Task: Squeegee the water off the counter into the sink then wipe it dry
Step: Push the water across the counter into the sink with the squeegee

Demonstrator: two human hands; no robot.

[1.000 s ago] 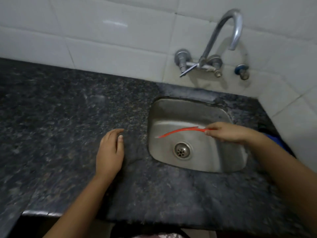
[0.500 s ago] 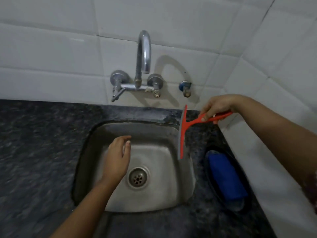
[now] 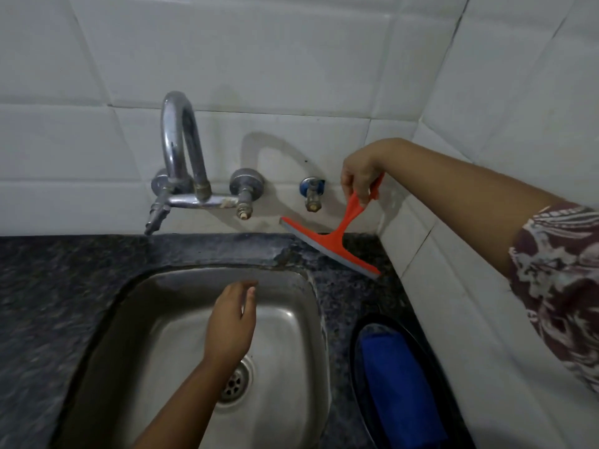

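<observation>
My right hand [image 3: 359, 171] grips the handle of a red squeegee [image 3: 334, 241] near the back right corner. Its blade slants across the dark granite counter [image 3: 343, 283] behind and right of the steel sink [image 3: 291, 335], its lower right end touching the counter by the side wall. My left hand [image 3: 231, 322] hovers over the sink basin, fingers loosely apart and empty, partly hiding the drain [image 3: 236, 382]. A folded blue cloth [image 3: 398, 380] lies in a black oval dish [image 3: 356, 358] on the counter right of the sink.
A chrome tap [image 3: 181, 157] with two valves sticks out of the white tiled wall above the sink, and a small blue-capped valve [image 3: 311, 189] sits to its right. A tiled side wall [image 3: 453, 286] closes in the counter's right edge.
My right hand carried the squeegee from over the sink to the back right corner and turned the blade down onto the counter. My left hand shifted from the left counter to above the sink.
</observation>
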